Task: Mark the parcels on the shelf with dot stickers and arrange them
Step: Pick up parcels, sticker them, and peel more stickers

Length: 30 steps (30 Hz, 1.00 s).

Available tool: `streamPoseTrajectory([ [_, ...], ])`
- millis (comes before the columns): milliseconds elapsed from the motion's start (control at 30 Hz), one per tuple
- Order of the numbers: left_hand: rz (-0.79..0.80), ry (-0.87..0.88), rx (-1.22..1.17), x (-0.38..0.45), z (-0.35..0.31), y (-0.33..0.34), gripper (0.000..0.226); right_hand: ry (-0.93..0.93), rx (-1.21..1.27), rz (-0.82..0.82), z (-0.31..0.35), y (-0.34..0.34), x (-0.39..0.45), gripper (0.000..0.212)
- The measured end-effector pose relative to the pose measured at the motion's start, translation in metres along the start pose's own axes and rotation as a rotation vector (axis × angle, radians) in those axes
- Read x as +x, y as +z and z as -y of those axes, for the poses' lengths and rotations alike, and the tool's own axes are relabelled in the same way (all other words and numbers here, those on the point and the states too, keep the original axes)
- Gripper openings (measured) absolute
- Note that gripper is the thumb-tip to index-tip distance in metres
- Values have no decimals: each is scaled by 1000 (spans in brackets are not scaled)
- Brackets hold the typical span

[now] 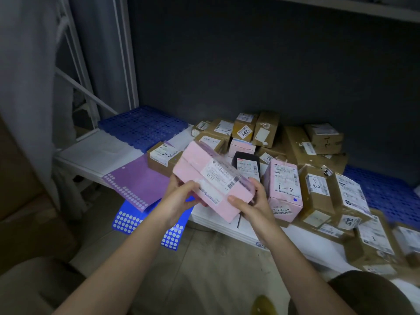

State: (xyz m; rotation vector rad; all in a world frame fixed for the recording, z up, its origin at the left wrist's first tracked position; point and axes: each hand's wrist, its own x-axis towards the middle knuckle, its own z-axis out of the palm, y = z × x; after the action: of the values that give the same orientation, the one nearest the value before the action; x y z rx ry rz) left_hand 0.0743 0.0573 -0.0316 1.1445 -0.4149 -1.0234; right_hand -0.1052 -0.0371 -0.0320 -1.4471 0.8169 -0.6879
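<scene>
Dark grey wall backs the low white shelf (109, 153) where the parcels are piled. I hold a pink parcel (211, 180) above the shelf's front edge, tilted, its long axis running from upper left, away from me, down to lower right, with its white shipping label (219, 176) facing up toward me. My left hand (179, 196) grips its near left end, fingers curled under and thumb over the edge. My right hand (252, 201) clamps the lower right end, thumb on the near side and fingers behind.

Just to the right stands a second pink parcel (285, 187), upright, with "1-2" handwritten on it and a blue dot sticker (295, 199) near its lower corner. Behind my parcel lies a black parcel (246, 161), and brown cardboard parcels (316, 192) crowd the right side. To the left a purple sticker sheet (138, 183) overhangs the shelf edge, and a blue sticker sheet (134, 220) hangs below it. Blue perforated mats (141, 126) cover the shelf at the back left.
</scene>
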Motion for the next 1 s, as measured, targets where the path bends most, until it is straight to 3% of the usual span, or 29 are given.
streamPoseTrajectory([
  [67,-109,9,25,0,4,-7,79,-57,-93,-34,-8,-10,-8,82],
  [100,-132,27,73,-2,6,-8,82,-78,-116,-36,-13,-15,-13,85],
  [267,-55,82,404,-12,25,6,37,-116,-204,-48,-32,-31,-35,91],
  [533,-86,28,584,-20,59,19,31,-57,-354,-29,-50,-63,-51,79],
  [633,-114,-24,680,-11,72,14,36,-68,-518,-47,-63,-64,-44,86],
  [767,-138,-36,811,5,84,10,40,-190,-766,-208,-85,-56,-29,72],
  [900,-167,-44,765,21,84,17,43,-380,-1039,-353,-92,-48,-8,62],
  [1000,-233,-22,746,35,78,19,43,-407,-1115,-400,-88,-40,7,60],
])
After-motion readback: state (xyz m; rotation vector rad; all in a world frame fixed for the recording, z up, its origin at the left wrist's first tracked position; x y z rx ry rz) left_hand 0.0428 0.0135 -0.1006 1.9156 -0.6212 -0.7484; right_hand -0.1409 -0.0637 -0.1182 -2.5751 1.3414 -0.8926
